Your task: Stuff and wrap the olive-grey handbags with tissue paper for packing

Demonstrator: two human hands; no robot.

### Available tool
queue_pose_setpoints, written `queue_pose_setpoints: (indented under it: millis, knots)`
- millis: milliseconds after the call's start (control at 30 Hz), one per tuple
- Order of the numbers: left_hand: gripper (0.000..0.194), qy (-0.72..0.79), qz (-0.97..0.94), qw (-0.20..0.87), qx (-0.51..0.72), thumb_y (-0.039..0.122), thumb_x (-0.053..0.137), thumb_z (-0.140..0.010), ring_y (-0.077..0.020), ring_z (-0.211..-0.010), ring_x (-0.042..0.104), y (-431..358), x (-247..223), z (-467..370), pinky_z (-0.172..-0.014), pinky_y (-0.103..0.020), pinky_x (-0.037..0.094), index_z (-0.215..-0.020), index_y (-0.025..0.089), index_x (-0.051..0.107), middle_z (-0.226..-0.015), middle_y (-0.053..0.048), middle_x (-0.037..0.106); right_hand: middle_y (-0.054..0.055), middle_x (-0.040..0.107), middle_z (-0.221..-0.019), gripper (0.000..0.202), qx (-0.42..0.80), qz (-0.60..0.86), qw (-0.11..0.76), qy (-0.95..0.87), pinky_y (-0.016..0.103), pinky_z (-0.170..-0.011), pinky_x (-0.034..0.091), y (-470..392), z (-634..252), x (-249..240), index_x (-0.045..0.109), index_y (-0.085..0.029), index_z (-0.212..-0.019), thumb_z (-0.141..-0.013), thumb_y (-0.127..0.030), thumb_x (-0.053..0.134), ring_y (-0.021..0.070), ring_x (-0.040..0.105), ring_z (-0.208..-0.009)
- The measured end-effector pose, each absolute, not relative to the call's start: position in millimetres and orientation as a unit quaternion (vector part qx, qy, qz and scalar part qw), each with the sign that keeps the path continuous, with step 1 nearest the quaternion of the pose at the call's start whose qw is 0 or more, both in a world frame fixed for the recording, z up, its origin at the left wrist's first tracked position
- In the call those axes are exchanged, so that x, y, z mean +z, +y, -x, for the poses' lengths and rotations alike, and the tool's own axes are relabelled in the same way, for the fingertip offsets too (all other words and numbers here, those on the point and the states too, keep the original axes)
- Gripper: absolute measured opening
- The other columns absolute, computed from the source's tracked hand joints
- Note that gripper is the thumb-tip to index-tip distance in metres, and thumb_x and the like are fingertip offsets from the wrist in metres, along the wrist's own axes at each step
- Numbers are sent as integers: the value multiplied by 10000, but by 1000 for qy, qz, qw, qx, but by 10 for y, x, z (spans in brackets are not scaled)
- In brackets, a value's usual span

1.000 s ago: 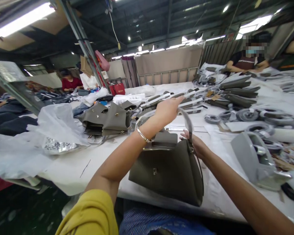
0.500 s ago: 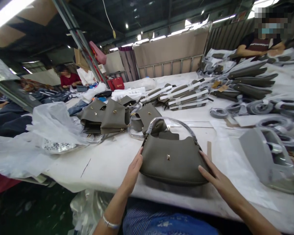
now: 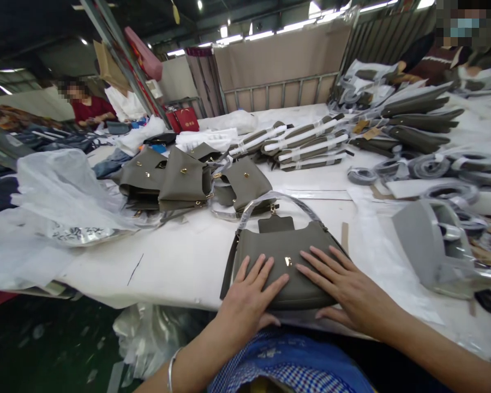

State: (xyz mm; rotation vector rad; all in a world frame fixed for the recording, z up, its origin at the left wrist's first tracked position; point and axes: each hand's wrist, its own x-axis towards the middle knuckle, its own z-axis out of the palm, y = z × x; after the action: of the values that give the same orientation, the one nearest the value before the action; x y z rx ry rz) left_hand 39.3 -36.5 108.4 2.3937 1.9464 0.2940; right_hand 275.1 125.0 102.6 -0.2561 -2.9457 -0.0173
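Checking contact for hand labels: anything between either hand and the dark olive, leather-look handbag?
Nothing visible. Left hand and right hand lie spread on the handbag's front, either side of the small shiny metal clasp. The plastic-wrapped handle arches beyond the fingers. Undersides of the palms are hidden.

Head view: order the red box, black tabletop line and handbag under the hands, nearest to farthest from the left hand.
1. Handbag, touching the left hand.
2. Black line, left on the tabletop.
3. Red box, far back, left of centre.
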Motion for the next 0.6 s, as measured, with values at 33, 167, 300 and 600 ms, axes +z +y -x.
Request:
queue_pose_setpoints:
  millis: [33,167,300,600]
  knots:
    - [897,631,-770,12,90,553,755,-728,-348,-1445,320,-343,1025,-390,-1156,-621,287,-1492,319,348,-1571,-137,350,80,322,-1582,822,-18,87,91,-992,619,-1112,320,1263,-2742,979,285,-280,-1544,-829,-393,672,374,351,-1418]
    - [564,645,-755,-49,111,367,585,-931,-298,-1411,397,-369,718,-364,-1157,-585,308,-1460,390,390,-1522,-55,449,4,395,-1547,794,-51,92,119,-987,571,-1093,355,1273,-2744,672,310,-338,-1528,-800,-130,547,337,421,-1382]
    - [471,651,-745,-85,123,252,446,-996,-234,-1392,433,-449,393,-351,-1148,-501,361,-1447,386,410,-1487,1,498,-23,461,-1501,763,-64,70,157,-983,534,-1102,337,1245,-2747,347,325,-333,-1523,-822,-60,446,304,470,-1348]
    - [606,659,-744,63,90,93,485,-913,-268,-1359,475,-393,743,-299,-1108,-509,404,-1469,317,394,-1489,-28,495,50,453,-1510,735,44,51,52,-996,509,-1117,369,1420,-2763,868,310,-266,-1534,-873,-307,629,291,460,-1362]
